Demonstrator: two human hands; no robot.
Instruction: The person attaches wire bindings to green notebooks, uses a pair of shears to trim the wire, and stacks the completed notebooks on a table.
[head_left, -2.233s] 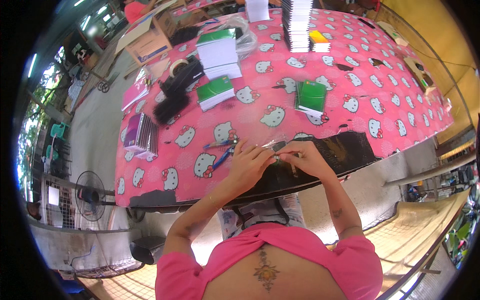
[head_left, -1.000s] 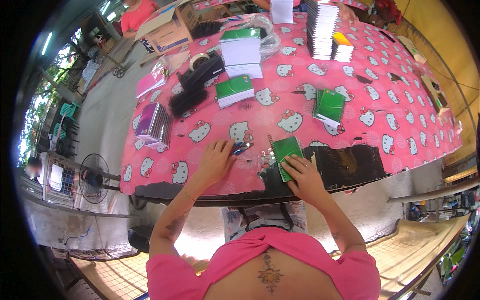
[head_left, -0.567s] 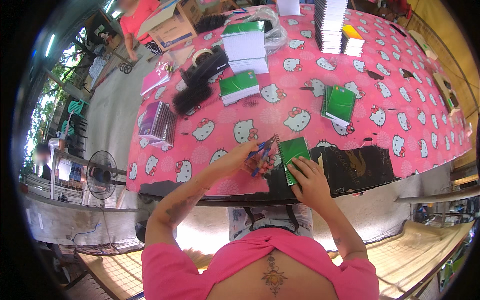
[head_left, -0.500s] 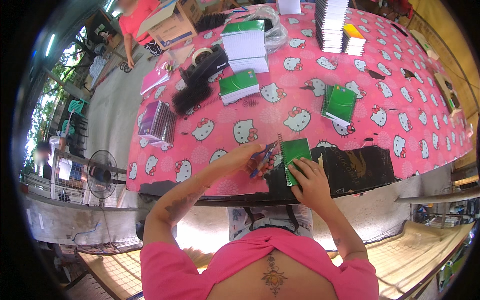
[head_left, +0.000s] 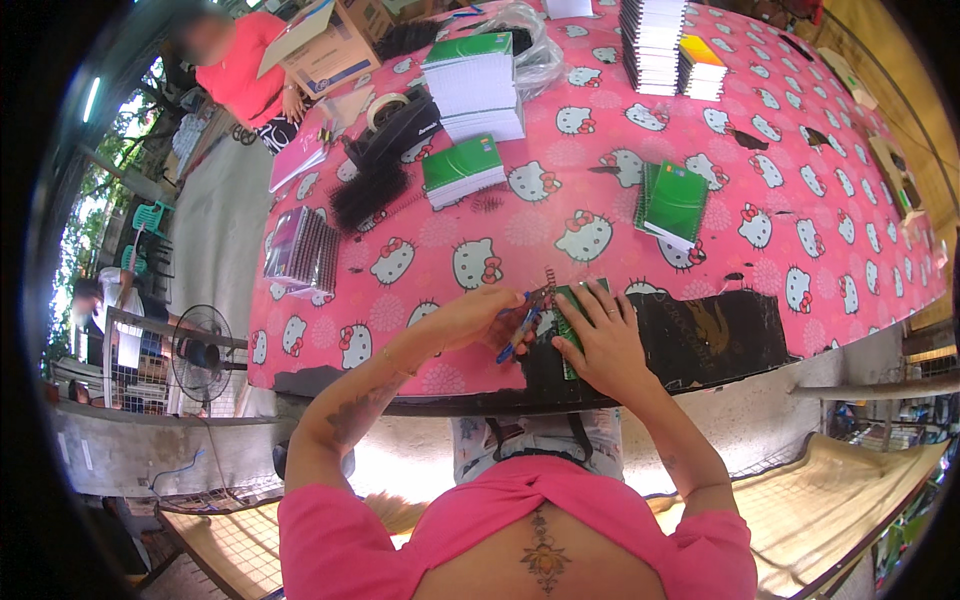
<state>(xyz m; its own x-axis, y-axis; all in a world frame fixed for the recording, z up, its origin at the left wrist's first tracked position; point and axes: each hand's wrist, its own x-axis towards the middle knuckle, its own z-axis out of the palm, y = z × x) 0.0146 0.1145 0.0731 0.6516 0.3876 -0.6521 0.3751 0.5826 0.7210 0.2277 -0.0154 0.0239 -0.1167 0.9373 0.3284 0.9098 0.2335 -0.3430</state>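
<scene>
A green spiral notebook [head_left: 567,304] lies near the table's front edge, its coil along the left side. A length of coil [head_left: 549,276] sticks up past its top corner. My right hand [head_left: 608,342] rests flat on the cover with fingers spread, hiding most of it. In my left hand [head_left: 490,312] is a pair of blue-handled pliers [head_left: 519,338], closed in the fingers. The jaws are at the coil near the notebook's upper left corner; whether they grip the wire I cannot tell.
Beyond lie green notebooks [head_left: 678,205], a short green stack [head_left: 464,172] and a taller one [head_left: 472,90]. Purple notebooks [head_left: 300,250], black coils [head_left: 368,195] and a tape dispenser [head_left: 393,135] stand left. A person [head_left: 245,75] stands by a cardboard box [head_left: 330,50]. A fan [head_left: 202,352] is beside the table.
My right hand has shifted up and left over the notebook, its fingers more spread. The pliers stay near the coil. The person at the far left has come closer to the box.
</scene>
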